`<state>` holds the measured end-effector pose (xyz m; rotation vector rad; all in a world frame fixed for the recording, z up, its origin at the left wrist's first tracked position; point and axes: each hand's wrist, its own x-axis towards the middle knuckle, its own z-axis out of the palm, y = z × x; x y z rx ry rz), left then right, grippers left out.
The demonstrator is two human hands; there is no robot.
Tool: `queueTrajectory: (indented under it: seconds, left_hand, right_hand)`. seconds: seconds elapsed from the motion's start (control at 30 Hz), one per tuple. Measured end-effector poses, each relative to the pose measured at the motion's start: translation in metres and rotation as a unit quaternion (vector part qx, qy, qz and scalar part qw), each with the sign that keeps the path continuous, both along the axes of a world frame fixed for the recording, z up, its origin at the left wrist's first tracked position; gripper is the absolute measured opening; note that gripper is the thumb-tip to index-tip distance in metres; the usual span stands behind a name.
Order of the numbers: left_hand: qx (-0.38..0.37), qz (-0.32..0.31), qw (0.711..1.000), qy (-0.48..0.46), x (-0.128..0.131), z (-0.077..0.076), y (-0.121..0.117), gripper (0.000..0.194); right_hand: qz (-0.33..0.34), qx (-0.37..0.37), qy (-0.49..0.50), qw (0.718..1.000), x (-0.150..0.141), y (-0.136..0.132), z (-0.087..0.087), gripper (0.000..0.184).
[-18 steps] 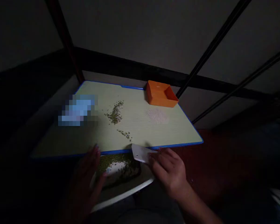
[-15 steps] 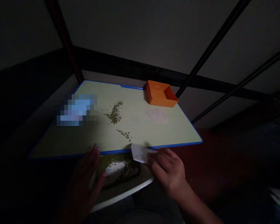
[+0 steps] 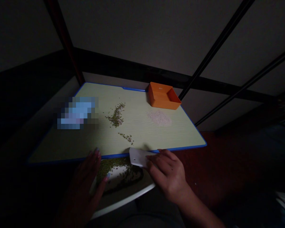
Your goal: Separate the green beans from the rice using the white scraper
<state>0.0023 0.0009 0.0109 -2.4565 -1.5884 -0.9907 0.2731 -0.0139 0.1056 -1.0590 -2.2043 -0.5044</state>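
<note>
One orange box (image 3: 165, 103) and pale granules (image 3: 160, 118) lie beyond the white tool (image 3: 139, 157).

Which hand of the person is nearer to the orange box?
Right. The right hand is almost straight in front of the orange box; the left hand is also on the near side, but farther left.

1. In my right hand (image 3: 169, 177), the flat white plastic-looking scraper (image 3: 139, 158) appears smooth, with a soft sheen.
2. The pale yellow-green wood-grain tabletop (image 3: 142, 134) looks smooth and fairly matt to me; its thin blue plastic-looking edging (image 3: 185, 148) seems slicker.
3. Far right, the orange open-topped box (image 3: 156, 100) is smooth and matt; plastic or card, I can't tell.
4. The scattered green grain heap (image 3: 116, 120), left, looks coarse; the pale pinkish granular heap (image 3: 159, 118), right, finer.
</note>
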Motion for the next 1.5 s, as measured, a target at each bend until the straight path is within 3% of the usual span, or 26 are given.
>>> queueTrajectory:
  seconds: [0.3, 0.67, 1.03, 1.5]
  left_hand:
    - [0.003, 0.006, 1.0, 0.015, 0.002, 0.002, -0.001, 0.062]
    - [-0.009, 0.001, 1.0, 0.012, 0.001, 0.003, -0.003, 0.062]
    - [-0.023, 0.002, 1.0, 0.003, 0.001, 0.0, -0.003, 0.063]
    - [-0.008, 0.0, 1.0, 0.016, 0.001, 0.003, -0.003, 0.061]
  right_hand:
    - [-0.062, -0.005, -0.012, 0.998, 0.008, 0.006, -0.006, 0.019]
    - [-0.043, 0.017, -0.006, 0.999, 0.004, 0.019, -0.01, 0.016]
    - [-0.014, -0.005, 0.011, 1.0, 0.009, 0.003, -0.008, 0.016]
    - [-0.012, -0.005, 0.011, 1.0, 0.005, 0.008, -0.01, 0.013]
